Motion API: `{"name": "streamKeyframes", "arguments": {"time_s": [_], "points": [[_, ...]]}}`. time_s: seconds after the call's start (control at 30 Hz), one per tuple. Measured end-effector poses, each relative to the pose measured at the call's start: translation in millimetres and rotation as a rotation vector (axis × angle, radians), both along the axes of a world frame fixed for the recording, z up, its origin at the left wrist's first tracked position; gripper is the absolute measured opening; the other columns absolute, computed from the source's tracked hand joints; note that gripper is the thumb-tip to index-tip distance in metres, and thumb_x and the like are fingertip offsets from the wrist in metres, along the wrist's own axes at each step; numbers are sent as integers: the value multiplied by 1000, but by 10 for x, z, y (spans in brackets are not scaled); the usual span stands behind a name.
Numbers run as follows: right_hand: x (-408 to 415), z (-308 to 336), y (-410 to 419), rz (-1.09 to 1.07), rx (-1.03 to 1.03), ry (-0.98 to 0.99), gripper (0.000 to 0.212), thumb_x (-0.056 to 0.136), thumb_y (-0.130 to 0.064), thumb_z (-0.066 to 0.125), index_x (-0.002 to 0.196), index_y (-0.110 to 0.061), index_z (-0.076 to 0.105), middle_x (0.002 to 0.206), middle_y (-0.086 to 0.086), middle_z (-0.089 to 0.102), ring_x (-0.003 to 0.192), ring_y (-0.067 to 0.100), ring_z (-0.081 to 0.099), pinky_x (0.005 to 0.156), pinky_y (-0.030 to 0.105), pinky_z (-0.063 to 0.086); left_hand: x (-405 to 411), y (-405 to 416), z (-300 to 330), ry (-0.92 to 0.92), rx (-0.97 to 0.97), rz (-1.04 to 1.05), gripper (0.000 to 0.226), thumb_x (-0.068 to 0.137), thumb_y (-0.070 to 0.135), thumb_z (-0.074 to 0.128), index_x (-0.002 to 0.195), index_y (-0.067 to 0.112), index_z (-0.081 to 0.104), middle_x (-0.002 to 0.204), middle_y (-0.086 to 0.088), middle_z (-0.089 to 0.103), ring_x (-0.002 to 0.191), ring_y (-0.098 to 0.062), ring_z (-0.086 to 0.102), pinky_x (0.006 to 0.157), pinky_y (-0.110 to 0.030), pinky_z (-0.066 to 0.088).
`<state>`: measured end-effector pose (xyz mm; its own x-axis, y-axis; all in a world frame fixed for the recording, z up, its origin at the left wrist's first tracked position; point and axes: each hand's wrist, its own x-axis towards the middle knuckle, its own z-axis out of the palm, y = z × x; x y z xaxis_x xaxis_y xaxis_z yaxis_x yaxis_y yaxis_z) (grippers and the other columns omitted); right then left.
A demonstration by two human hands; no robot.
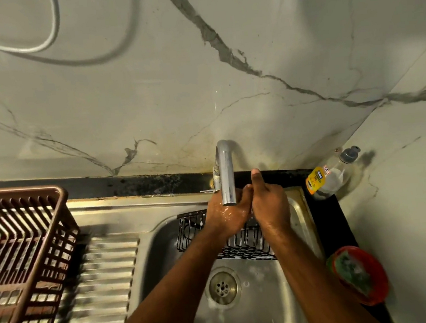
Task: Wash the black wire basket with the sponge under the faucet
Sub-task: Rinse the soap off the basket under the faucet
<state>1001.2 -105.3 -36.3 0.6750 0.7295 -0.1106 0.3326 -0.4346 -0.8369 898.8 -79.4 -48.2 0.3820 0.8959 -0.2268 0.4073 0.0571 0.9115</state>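
The black wire basket (191,231) lies in the steel sink (262,311), leaning at the back wall of the bowl, partly hidden by my arms. Above it, my left hand (225,215) is wet and sits right under the spout of the chrome faucet (226,175). My right hand (270,205) is pressed against it, fingers wrapped around the left fingers, thumb pointing up. Neither hand holds the basket or anything else. The green sponge (351,271) rests in a red dish (378,290) on the counter to the right of the sink.
A dish soap bottle (326,178) lies at the back right corner. A brown plastic dish rack (18,247) stands on the ribbed drainboard (106,277) at left. The drain (222,286) is in the bowl's middle. A marble wall rises behind.
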Motion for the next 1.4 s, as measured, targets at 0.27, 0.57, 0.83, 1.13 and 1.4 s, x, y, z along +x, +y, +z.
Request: {"name": "streamKeyframes", "arguments": {"time_s": [0.27, 0.57, 0.83, 1.13, 1.4], "points": [[208, 198, -63, -27, -54, -12, 71, 98, -68, 35, 61, -9, 51, 54, 6, 49, 52, 22, 47, 56, 32, 34, -392, 152, 21, 285, 37, 28, 21, 104, 32, 57, 93, 16, 65, 79, 0, 63, 69, -14, 65, 70, -40, 63], [39, 103, -115, -21, 10, 99, 61, 97, -65, 43, 56, -21, 54, 55, -7, 56, 58, 18, 57, 64, 34, 44, -84, -118, 148, 100, 9, -53, 35, 105, 51, 48, 100, 23, 69, 82, 12, 63, 74, 2, 59, 80, -20, 48], [340, 365, -204, -113, 13, 112, 63, 98, -64, 40, 59, -15, 37, 52, 2, 37, 48, 17, 36, 54, 30, 32, -493, 198, 35, 296, 41, -16, 42, 106, 38, 51, 89, 5, 70, 78, -12, 70, 70, -25, 68, 70, -47, 61], [106, 148, -275, -14, -3, 75, 66, 94, -69, 40, 67, -14, 64, 66, 0, 66, 66, 20, 64, 70, 38, 51, -37, -179, 294, 204, 96, -216, 51, 109, 44, 38, 108, 1, 66, 98, -20, 72, 79, -31, 60, 87, -46, 52], [484, 261, -460, -195, 56, 197, 60, 91, -68, 50, 58, -19, 42, 52, -4, 44, 52, 18, 40, 56, 30, 32, -597, 184, -74, 272, -49, -104, 43, 107, 39, 48, 78, 13, 68, 71, -8, 69, 63, -24, 66, 70, -46, 61]]}}
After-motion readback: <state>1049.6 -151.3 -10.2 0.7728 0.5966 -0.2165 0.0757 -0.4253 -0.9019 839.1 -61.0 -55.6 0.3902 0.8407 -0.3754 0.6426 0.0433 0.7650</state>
